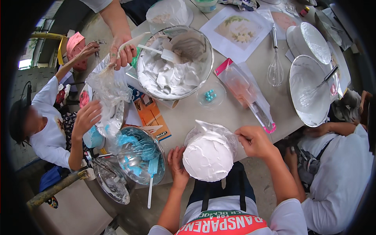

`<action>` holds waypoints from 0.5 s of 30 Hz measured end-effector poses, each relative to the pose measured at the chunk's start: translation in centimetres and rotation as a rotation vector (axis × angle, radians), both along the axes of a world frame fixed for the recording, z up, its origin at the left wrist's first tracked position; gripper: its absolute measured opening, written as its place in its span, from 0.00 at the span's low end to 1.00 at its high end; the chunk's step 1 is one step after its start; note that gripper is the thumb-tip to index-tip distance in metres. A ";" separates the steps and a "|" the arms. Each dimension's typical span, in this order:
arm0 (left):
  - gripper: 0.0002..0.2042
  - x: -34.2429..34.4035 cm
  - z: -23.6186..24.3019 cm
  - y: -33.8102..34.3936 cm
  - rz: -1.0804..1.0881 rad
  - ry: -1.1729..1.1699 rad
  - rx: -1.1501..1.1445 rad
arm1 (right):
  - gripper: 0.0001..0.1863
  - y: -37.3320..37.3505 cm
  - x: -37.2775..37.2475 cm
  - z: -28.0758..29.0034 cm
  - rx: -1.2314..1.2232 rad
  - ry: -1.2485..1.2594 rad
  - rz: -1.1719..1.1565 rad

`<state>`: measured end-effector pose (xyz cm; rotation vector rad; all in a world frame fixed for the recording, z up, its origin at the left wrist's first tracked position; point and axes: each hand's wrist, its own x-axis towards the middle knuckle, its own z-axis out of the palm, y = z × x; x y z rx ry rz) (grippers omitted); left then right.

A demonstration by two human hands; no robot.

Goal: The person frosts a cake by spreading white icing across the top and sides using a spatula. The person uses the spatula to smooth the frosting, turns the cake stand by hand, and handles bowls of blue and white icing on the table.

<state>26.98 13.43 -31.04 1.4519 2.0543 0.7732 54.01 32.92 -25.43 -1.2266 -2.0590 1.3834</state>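
A round cake [207, 162] coated in rough white icing stands in front of me, close to the table's near edge. Its board [232, 141] shows as a pale rim on the far right side. My left hand [178, 164] curls against the left edge of the board, fingers close to the icing. With closed fingers, my right hand [253, 140] grips a white spatula [213, 131] that lies along the cake's far side, smeared with icing. Its handle is mostly hidden in my fingers. Beyond the cake, a small clear dish [211, 96] holds several shiny blue balls.
A large bowl of white icing [174, 62] stands ahead. At left sits a bowl of blue icing [143, 172] with a whisk and spatula. Another person's hand [123, 55] holds a plastic bag [107, 84]. Packaged spatulas [244, 88], a whisk [275, 70] and a white-coated bowl [307, 92] lie right.
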 end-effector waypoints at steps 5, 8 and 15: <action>0.34 -0.1 -0.5 -0.4 0.007 0.015 -0.009 | 0.08 -1.4 1.0 2.7 -0.310 0.247 -0.146; 0.34 -0.1 -0.5 -0.8 0.027 -0.039 -0.028 | 0.07 -3.0 2.3 0.5 -0.234 0.182 -0.212; 0.35 0.2 -0.3 -0.4 -0.023 0.011 0.057 | 0.08 -8.6 2.7 -4.4 -0.151 0.021 -0.461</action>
